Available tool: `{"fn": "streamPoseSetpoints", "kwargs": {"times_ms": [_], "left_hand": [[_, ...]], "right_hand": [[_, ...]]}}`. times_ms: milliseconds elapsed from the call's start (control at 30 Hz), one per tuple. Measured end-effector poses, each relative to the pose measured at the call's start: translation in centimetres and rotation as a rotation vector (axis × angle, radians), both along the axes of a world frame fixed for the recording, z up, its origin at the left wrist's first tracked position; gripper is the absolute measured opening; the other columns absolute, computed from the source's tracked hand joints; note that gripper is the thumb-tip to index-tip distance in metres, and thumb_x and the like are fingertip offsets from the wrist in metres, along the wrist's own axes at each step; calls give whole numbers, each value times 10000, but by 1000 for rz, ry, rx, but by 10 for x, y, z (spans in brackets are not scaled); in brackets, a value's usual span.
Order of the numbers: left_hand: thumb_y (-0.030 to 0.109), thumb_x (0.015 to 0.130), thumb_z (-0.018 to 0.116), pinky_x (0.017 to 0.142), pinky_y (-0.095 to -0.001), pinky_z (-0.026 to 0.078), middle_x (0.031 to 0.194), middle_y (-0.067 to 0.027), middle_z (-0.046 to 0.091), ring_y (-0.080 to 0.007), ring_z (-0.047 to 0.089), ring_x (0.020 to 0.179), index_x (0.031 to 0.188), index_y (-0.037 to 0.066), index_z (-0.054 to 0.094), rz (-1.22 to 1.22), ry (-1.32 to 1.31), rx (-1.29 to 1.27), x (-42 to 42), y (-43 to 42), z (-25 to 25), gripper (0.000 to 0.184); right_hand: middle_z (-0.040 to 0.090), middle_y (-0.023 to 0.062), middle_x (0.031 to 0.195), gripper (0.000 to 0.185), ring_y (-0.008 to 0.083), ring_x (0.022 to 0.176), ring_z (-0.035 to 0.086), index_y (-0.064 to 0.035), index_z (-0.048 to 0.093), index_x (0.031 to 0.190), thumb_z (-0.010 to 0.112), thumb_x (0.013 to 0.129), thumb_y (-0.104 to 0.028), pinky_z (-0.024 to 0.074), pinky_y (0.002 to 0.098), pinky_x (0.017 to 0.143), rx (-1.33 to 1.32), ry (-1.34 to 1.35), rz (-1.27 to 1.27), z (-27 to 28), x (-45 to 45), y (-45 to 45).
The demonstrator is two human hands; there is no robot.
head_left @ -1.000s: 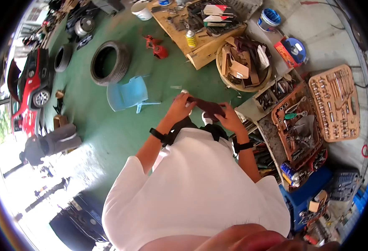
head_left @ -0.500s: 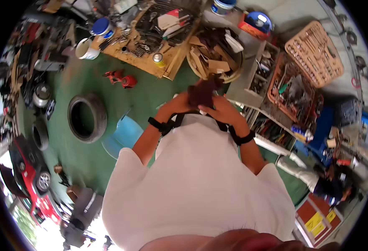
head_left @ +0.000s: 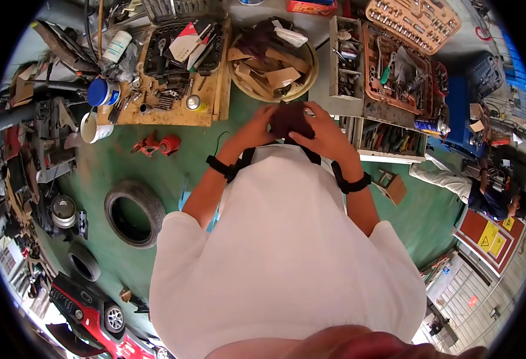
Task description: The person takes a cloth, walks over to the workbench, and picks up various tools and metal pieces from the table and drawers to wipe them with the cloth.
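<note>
A dark maroon rag [head_left: 291,120] is bunched up in front of my waist, held between both hands. My left hand [head_left: 257,130] grips its left side, with the fingertips partly hidden by the cloth. On the right side, my right hand [head_left: 327,135] is closed on the same rag, the thumb lying across its lower edge. Just beyond the hands stands a round bin [head_left: 313,63] with cardboard scraps [head_left: 282,78] and another dark maroon cloth [head_left: 257,40] in it.
A wooden workbench [head_left: 173,118] with sockets and tools is ahead left. Open drawers [head_left: 388,140] and an orange tool case [head_left: 370,66] stand right. A tire [head_left: 134,213] and red jack [head_left: 158,144] sit on the green floor. Another person [head_left: 484,194] is far right.
My view has shifted, so the bench and bin appear farther left and higher. Both hands still hold the rag, which now looks more spread between them.
</note>
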State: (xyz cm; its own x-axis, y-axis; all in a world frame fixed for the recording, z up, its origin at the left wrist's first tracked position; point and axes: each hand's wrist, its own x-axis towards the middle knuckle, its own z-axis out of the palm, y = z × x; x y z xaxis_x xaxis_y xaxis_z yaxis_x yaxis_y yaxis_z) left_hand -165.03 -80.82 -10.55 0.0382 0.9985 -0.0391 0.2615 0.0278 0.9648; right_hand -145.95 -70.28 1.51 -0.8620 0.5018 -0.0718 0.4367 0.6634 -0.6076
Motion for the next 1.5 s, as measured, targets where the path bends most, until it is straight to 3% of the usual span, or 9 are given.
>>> {"fn": "streamPoseSetpoints", "kwargs": {"times_ms": [167,333,367,467,633,767,1067,1233,1500], "left_hand": [[89,775,770,1043,-399,431,1394,-165,511,-345,511,1266,1340,82,530,-22,120,148,-2,26,1,614],[86,812,726,1047,-360,424,1332,-152,579,-287,546,1222,1310,75,557,-105,-310,-11,13,65,30,526],[5,780,676,998,-336,456,1223,-100,612,-194,563,1138,1240,24,581,-17,-315,-128,23,77,29,469],[18,823,675,968,-321,472,1190,-107,627,-199,580,1103,1238,15,578,-239,71,-53,34,128,45,427],[40,896,590,800,-327,541,1073,-101,682,-197,658,927,1252,44,571,-205,123,-121,59,209,16,357],[77,900,621,797,-327,540,1077,-120,681,-198,661,935,1260,33,561,-58,82,-390,69,267,-20,368],[340,810,764,852,-424,534,1235,-236,614,-344,654,1027,1270,-32,563,83,421,-143,76,375,-144,625],[267,820,762,784,-428,549,909,-184,720,-339,694,867,1087,-7,669,-123,586,-103,90,392,-130,394],[238,846,733,716,-431,536,840,-170,712,-332,685,791,908,49,746,-244,563,-16,86,399,-115,199]], "right_hand": [[450,193,1374,421,381,1148,546,-4,607,1183,729,851,-232,454,429,991,-330,182,37,1,-6,17],[490,176,1342,466,385,1151,541,-31,567,1260,709,875,-252,453,419,983,-303,413,7,-26,-1,61],[513,178,1307,473,384,1148,541,-29,563,1266,707,878,-257,452,414,980,-320,358,4,-25,8,79],[565,194,1235,483,384,1136,549,-13,553,1270,704,874,-244,459,412,963,-384,337,-50,-44,44,124],[579,221,1251,484,401,1128,574,20,550,1268,694,842,-159,467,409,962,-300,281,-253,-88,133,176],[607,209,1231,479,353,1117,600,28,549,1274,667,830,-108,478,388,954,-442,244,-414,-112,199,195],[641,208,1196,518,330,1069,633,33,540,1279,669,793,-94,487,379,946,-589,263,-730,-97,252,160],[646,255,1135,509,377,1032,642,60,561,1242,687,787,-128,499,387,924,-608,200,-945,-89,264,129],[664,251,1083,494,366,993,663,47,572,1225,700,781,-127,519,388,864,-514,179,-1094,-82,259,106]]}}
